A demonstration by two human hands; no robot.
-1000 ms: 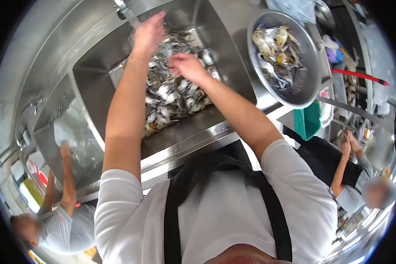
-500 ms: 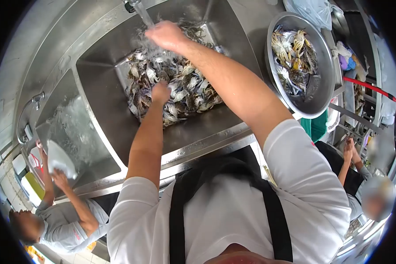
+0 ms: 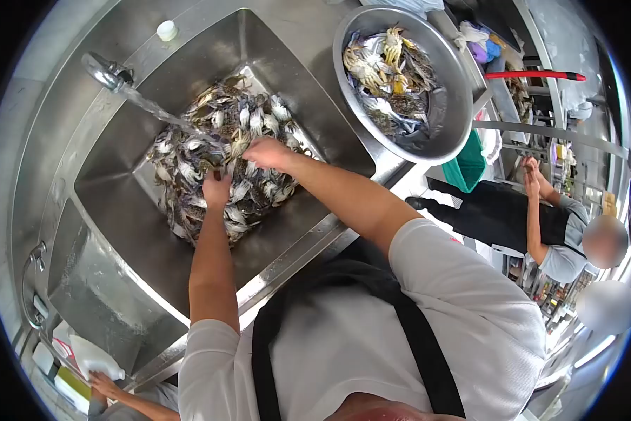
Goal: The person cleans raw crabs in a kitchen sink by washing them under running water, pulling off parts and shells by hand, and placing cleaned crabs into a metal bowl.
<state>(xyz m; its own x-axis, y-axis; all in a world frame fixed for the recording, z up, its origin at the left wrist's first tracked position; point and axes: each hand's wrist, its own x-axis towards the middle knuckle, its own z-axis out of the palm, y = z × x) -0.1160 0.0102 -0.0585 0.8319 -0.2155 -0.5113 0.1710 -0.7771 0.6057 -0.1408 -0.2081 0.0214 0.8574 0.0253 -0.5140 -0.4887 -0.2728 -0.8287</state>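
A heap of crabs [image 3: 189,172], pale-bellied with dark shells, fills the middle of the steel sink [image 3: 112,179]. My left hand [image 3: 217,189] reaches into the near side of the heap, fingers bent around a crab whose outline partly hides among the others. Just to its right, my right hand [image 3: 268,153] is closed on a yellowish crab [image 3: 240,144] at the top of the pile. Running water [image 3: 157,112] from the curved faucet [image 3: 105,72] lands on the crabs at the left of my hands.
A large metal basin [image 3: 456,126] with several crabs [image 3: 393,70] stands right of the sink. A white cap [image 3: 167,30] sits on the back ledge. At lower left, a person's hand [image 3: 105,384] touches a white jug [image 3: 94,358]. Another person [image 3: 533,217] stands at right.
My right hand has come down from the faucet onto the crabs, close beside my left hand. The view has turned, showing the whole faucet. The jug at left has been lowered.
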